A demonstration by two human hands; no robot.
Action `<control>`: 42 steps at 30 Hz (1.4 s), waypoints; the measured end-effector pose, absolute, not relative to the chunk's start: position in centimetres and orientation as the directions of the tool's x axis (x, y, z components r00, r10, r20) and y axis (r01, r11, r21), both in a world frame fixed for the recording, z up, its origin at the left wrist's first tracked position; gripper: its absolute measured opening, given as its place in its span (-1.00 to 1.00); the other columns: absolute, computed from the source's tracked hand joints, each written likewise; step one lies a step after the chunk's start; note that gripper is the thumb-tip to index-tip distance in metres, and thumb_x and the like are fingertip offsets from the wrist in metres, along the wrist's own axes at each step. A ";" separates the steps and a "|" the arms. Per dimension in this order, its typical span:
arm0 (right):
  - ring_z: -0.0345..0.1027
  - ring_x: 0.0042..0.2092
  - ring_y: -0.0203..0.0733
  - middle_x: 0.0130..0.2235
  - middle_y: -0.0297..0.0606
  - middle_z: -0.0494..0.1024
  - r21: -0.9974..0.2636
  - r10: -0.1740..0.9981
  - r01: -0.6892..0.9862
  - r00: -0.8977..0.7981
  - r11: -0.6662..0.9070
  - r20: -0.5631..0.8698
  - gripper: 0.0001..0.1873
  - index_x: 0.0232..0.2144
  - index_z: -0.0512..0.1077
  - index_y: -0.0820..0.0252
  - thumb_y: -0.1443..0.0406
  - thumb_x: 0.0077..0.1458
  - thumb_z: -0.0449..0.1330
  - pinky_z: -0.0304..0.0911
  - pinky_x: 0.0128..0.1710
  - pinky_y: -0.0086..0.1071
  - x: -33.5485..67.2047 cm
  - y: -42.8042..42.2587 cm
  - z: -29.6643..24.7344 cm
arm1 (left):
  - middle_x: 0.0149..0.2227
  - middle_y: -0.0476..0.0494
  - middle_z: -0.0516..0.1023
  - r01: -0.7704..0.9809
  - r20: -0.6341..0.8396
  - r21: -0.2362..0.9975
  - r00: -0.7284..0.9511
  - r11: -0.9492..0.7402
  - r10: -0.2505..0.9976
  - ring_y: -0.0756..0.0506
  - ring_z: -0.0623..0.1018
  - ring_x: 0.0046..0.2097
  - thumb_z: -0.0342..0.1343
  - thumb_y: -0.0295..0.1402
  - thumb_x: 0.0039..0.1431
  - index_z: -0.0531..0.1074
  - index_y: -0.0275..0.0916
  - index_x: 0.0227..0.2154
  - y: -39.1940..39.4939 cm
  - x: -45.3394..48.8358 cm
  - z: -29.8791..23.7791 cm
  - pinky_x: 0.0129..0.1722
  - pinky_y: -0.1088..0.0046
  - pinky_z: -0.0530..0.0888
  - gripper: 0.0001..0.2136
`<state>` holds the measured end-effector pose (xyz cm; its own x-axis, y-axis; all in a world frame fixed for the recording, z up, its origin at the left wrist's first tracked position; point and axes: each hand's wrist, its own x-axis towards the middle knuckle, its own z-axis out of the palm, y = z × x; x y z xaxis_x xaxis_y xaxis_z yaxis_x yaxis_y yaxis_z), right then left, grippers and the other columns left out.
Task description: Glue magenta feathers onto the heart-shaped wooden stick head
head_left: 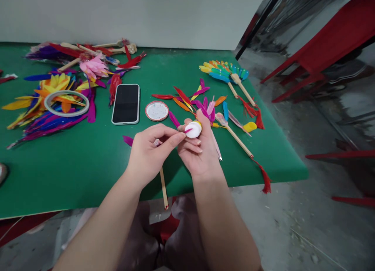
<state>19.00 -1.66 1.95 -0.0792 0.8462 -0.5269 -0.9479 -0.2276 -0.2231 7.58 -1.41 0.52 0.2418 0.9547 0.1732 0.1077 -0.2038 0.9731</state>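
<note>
Two hands are at work above the near part of the green desk; clock positions are taken from the hands, with twelve at the far side. The right hand has its grip closed around a white piece, round, its flat face turned toward the left hand. The left grip is a tight pinch of thumb and forefinger on a thin magenta stem, whose tip lies over the white face. Whether the tip enters the piece cannot be told.

A wooden stick runs from beneath the left hand toward seven o'clock, past the desk edge; whether that hand also holds it cannot be told.

Loose feathers lie scattered at twelve. A feather fan lies at one o'clock, tones of yellow, orange, green and blue noted. At three, near the right hand, lies a spoon, its red tassel trailing to four.

At ten are a round lid and, beyond it, a phone, dark screen upward. Between nine and ten, a tape ring rests on a feather pile of mixed colours. A red chair stands off the desk at two.
</note>
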 end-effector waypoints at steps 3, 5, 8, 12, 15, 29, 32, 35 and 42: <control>-0.04 -0.80 -0.63 -0.75 -0.50 0.25 -0.228 0.853 -0.950 -0.067 -0.213 -0.517 -0.59 -0.66 0.25 0.23 0.12 0.13 0.02 -0.22 -0.89 -0.77 19.0 -1.7 1.9 | -0.55 0.04 0.48 0.142 0.178 0.966 0.246 -0.217 0.953 0.09 0.38 -0.54 0.15 -0.35 0.02 0.51 -0.22 -0.54 -1.5 7.6 0.7 -0.56 0.57 0.28 -0.89; -0.05 -0.80 -0.63 -0.76 -0.51 0.22 -0.236 0.856 -0.950 -0.058 -0.205 -0.513 -0.58 -0.67 0.24 0.22 0.13 0.13 0.02 -0.22 -0.89 -0.76 19.0 -1.7 1.9 | -0.54 0.03 0.48 0.132 0.189 0.965 0.246 -0.226 0.951 0.09 0.39 -0.53 0.15 -0.35 0.03 0.51 -0.22 -0.54 -1.6 7.6 0.7 -0.55 0.57 0.28 -0.89; -0.07 -0.80 -0.63 -0.76 -0.51 0.22 -0.252 0.855 -0.944 -0.054 -0.212 -0.516 -0.58 -0.68 0.23 0.22 0.12 0.12 0.03 -0.23 -0.88 -0.76 19.0 -1.6 1.9 | -0.53 0.03 0.49 0.094 0.209 0.967 0.247 -0.238 0.946 0.09 0.38 -0.53 0.15 -0.34 0.04 0.51 -0.21 -0.52 -1.7 7.5 0.7 -0.54 0.57 0.29 -0.89; -0.09 -0.80 -0.64 -0.77 -0.52 0.21 -0.260 0.844 -0.941 -0.048 -0.218 -0.534 -0.57 -0.69 0.23 0.21 0.11 0.12 0.03 -0.24 -0.88 -0.76 19.0 -1.6 1.9 | -0.54 0.03 0.48 0.119 0.222 0.959 0.253 -0.258 0.942 0.09 0.39 -0.52 0.15 -0.35 0.04 0.51 -0.21 -0.53 -1.7 7.5 0.7 -0.54 0.57 0.30 -0.89; -0.08 -0.80 -0.64 -0.76 -0.52 0.21 -0.258 0.850 -0.941 -0.054 -0.219 -0.524 -0.58 -0.69 0.22 0.21 0.13 0.12 0.03 -0.24 -0.88 -0.76 19.0 -1.6 1.9 | -0.54 0.03 0.47 0.146 0.223 0.954 0.241 -0.262 0.945 0.09 0.38 -0.53 0.15 -0.35 0.03 0.51 -0.21 -0.53 -1.7 7.6 0.7 -0.55 0.57 0.29 -0.89; -0.06 -0.81 -0.64 -0.76 -0.54 0.19 -0.266 0.842 -0.945 -0.019 -0.192 -0.539 -0.60 -0.67 0.24 0.22 0.12 0.12 0.05 -0.22 -0.89 -0.77 19.0 -1.5 1.9 | -0.54 0.05 0.49 0.187 0.242 0.936 0.274 -0.298 0.931 0.09 0.39 -0.50 0.14 -0.40 0.04 0.51 -0.18 -0.54 -1.8 7.7 1.1 -0.51 0.56 0.31 -0.90; -0.06 -0.80 -0.63 -0.76 -0.54 0.19 -0.260 0.848 -0.946 -0.030 -0.196 -0.529 -0.60 -0.67 0.23 0.22 0.13 0.12 0.04 -0.22 -0.89 -0.76 18.9 -1.5 1.9 | -0.54 0.05 0.48 0.183 0.240 0.939 0.254 -0.290 0.937 0.09 0.39 -0.51 0.14 -0.38 0.05 0.51 -0.18 -0.53 -1.8 7.7 1.0 -0.52 0.56 0.30 -0.90; -0.07 -0.80 -0.63 -0.75 -0.54 0.19 -0.248 0.850 -0.945 -0.054 -0.213 -0.524 -0.60 -0.67 0.22 0.21 0.14 0.13 0.03 -0.24 -0.89 -0.76 18.9 -1.6 2.0 | -0.54 0.05 0.48 0.171 0.226 0.949 0.214 -0.264 0.950 0.08 0.38 -0.53 0.14 -0.34 0.05 0.50 -0.19 -0.51 -1.7 7.7 0.7 -0.54 0.55 0.30 -0.90; -0.06 -0.80 -0.63 -0.75 -0.54 0.20 -0.263 0.844 -0.943 -0.032 -0.202 -0.535 -0.61 -0.66 0.25 0.21 0.13 0.12 0.05 -0.22 -0.88 -0.77 18.9 -1.5 1.9 | -0.53 0.05 0.49 0.203 0.255 0.928 0.270 -0.314 0.928 0.09 0.40 -0.51 0.14 -0.39 0.04 0.50 -0.18 -0.54 -1.7 7.6 1.1 -0.51 0.56 0.31 -0.90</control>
<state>18.86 -1.55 1.90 -0.0318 0.8443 -0.5349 -0.9433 -0.2022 -0.2631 7.63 -1.73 1.07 0.2705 0.9284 0.2546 0.2032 -0.3136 0.9276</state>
